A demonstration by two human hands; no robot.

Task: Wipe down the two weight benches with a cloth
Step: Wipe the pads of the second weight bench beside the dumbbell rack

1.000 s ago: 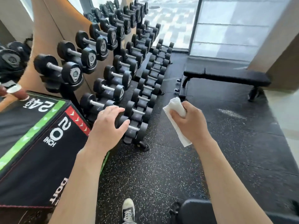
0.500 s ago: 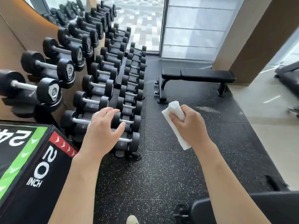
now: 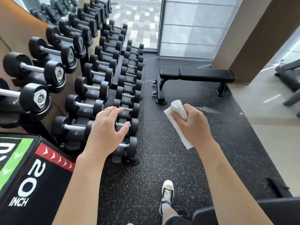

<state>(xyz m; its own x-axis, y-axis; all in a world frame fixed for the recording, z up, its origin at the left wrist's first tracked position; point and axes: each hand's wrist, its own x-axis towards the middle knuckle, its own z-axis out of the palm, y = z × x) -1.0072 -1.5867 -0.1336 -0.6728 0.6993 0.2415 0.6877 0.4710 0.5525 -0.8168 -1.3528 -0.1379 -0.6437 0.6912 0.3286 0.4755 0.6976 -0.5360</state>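
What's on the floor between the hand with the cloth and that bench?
Only bare speckled floor lies between the right hand and the bench, in the head view.

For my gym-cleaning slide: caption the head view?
Right hand grips white cloth, left hand open, flat bench ahead.

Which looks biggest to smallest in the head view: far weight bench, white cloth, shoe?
1. far weight bench
2. white cloth, gripped by the right hand
3. shoe, close to the cloth in apparent size, so that ranking is unsure.

Left hand (image 3: 106, 132) held out, fingers relaxed; right hand (image 3: 193, 125) fingers curled, gripping.
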